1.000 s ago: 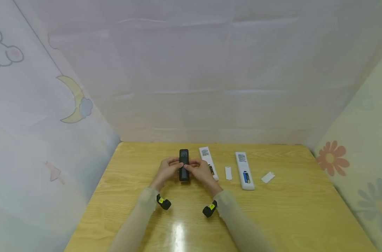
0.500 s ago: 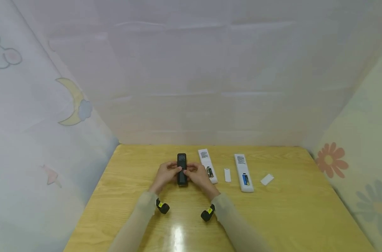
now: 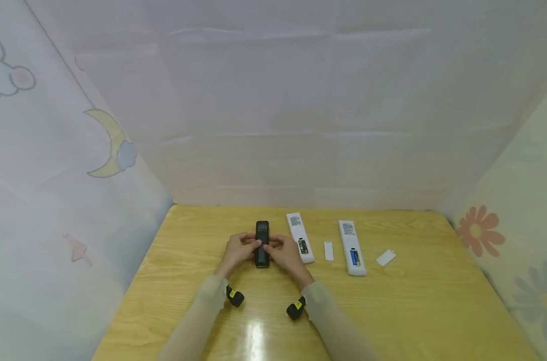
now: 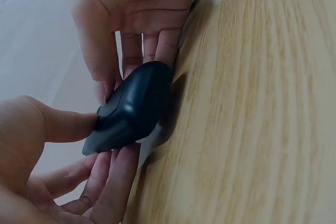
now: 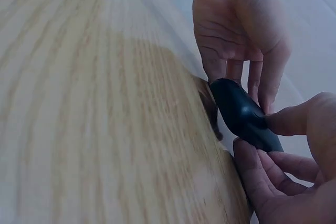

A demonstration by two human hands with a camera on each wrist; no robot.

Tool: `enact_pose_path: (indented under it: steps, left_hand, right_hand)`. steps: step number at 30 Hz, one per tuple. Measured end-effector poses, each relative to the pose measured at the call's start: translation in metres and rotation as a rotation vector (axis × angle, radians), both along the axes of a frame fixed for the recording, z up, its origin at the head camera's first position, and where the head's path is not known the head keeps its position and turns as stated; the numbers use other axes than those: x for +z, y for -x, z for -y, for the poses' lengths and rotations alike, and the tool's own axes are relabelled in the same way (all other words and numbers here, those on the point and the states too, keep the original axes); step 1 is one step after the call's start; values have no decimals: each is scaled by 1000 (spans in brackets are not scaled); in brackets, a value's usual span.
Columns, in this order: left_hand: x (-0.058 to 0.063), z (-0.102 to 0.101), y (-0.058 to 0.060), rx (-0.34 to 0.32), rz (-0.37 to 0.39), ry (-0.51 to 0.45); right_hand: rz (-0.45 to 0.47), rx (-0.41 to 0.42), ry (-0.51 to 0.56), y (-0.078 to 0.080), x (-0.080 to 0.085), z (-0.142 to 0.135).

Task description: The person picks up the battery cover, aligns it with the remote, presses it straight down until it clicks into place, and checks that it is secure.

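A black remote control [image 3: 262, 244] is held between both hands, its back with a printed label facing up in the head view. My left hand [image 3: 236, 250] grips its left side, thumb on top and fingers beneath the edge. From the right, my right hand [image 3: 287, 254] grips it the same way, its thumb [image 5: 290, 120] pressing on the upper face. Both wrist views show the rounded near end of the remote held just over the table, with a shadow below. The two thumb tips lie close together on the back of the remote.
Right of the hands lie two white remotes, a nearer one [image 3: 299, 235] and a farther one [image 3: 351, 243], each with its battery bay uncovered and batteries showing. Beside them lie two small white covers, one upright [image 3: 328, 250] and one slanted [image 3: 386, 257]. Fabric walls [image 3: 300, 165] border the wooden table [image 3: 391, 311].
The black remote and both hands have shifted slightly toward the body, and the right hand sits a little lower beside it. The head view has wobbled slightly. Both grips stay on the remote.
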State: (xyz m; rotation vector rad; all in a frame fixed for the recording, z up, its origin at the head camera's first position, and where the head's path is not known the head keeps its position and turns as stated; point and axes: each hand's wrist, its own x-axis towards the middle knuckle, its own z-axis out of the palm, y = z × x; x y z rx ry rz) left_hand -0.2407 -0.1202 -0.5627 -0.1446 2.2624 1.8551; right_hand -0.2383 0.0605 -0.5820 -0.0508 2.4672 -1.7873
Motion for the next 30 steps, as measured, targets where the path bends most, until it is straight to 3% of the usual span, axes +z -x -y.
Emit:
enact_pose_path:
  steps: [7,18,30]
  left_hand:
    - [2,-1,0,1,0,44]
    - [2,-5,-1,-5,-31,152]
    - [6,-9,-1,-28,-94,346]
  right_hand:
    - [-74,-15,-101,0,1,1]
    - [-95,-43,-195,-6,6,4]
    - [-76,-51,-228,-8,6,5]
